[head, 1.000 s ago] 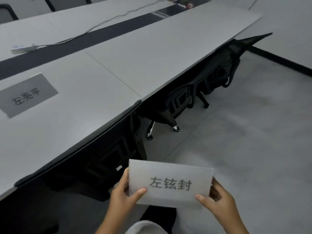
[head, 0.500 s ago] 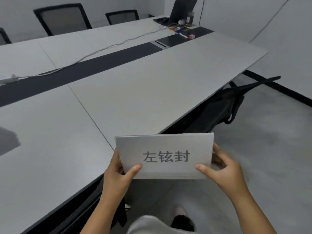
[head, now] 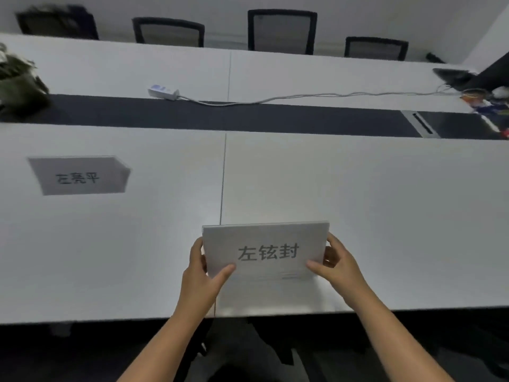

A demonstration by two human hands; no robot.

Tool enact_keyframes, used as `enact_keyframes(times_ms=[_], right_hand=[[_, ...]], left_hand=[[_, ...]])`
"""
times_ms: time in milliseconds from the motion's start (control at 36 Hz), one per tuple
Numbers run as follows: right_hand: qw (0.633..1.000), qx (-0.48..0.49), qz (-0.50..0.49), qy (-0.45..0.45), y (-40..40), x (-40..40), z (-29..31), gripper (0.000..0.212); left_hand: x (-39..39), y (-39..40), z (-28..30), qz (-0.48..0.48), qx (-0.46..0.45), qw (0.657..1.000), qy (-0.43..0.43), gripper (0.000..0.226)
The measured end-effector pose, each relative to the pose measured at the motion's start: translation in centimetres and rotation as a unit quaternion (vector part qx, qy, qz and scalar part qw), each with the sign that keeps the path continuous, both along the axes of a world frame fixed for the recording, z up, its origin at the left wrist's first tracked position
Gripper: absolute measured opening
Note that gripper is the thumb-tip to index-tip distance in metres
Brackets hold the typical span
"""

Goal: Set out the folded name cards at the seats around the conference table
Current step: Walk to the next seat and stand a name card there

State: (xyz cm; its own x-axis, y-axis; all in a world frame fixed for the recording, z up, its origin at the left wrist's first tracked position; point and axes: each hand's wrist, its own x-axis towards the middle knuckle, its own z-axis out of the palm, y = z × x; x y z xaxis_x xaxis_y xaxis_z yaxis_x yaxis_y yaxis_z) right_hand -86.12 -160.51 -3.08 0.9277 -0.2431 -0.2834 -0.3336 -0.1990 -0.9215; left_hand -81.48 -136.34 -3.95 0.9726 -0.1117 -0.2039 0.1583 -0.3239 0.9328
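Note:
A white folded name card (head: 265,250) with dark printed characters is held over the near edge of the long white conference table (head: 385,216). My left hand (head: 202,274) grips its left edge, thumb on the front face. My right hand (head: 337,264) grips its right edge the same way. The card's lower edge looks close to the tabletop; I cannot tell if it touches. A second name card (head: 80,176) stands on the table at the left seat, its printed face towards me.
A dark strip (head: 248,117) runs along the table's middle. On it lie a white power strip (head: 164,92) with a cable, a plant (head: 16,84) far left, and a laptop (head: 473,75) with small items far right. Black chairs (head: 282,31) line the far side.
My view has turned from looking along the table's side to facing it squarely. Both hands have carried the card from above the floor and chairs to over the table's near edge.

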Motion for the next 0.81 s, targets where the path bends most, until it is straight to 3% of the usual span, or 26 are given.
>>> enact_keyframes(times_ms=[139,333,500,556,806], right_hand=[[0.998,0.015,0.064,0.003,1.9,6.8,-1.6,0.068],[0.994,0.032,0.102,0.012,5.8,14.4,-2.4,0.074],[0.978,-0.147,0.147,0.036,7.6,19.0,-1.4,0.073],[0.979,-0.162,0.124,0.002,8.2,19.8,-0.7,0.077],[0.987,-0.106,0.102,-0.069,9.0,20.5,-0.1,0.053]], left_hand=[[4.4,2.1,-0.9,0.066,0.022,0.997,0.032,0.075],[10.4,6.2,-0.9,0.088,0.067,0.993,0.043,0.077],[13.9,7.4,0.1,0.139,0.118,0.983,-0.011,0.09],[14.9,7.4,0.7,0.132,0.105,0.985,-0.04,0.083],[16.5,8.3,1.3,0.129,0.061,0.986,-0.09,0.045]])
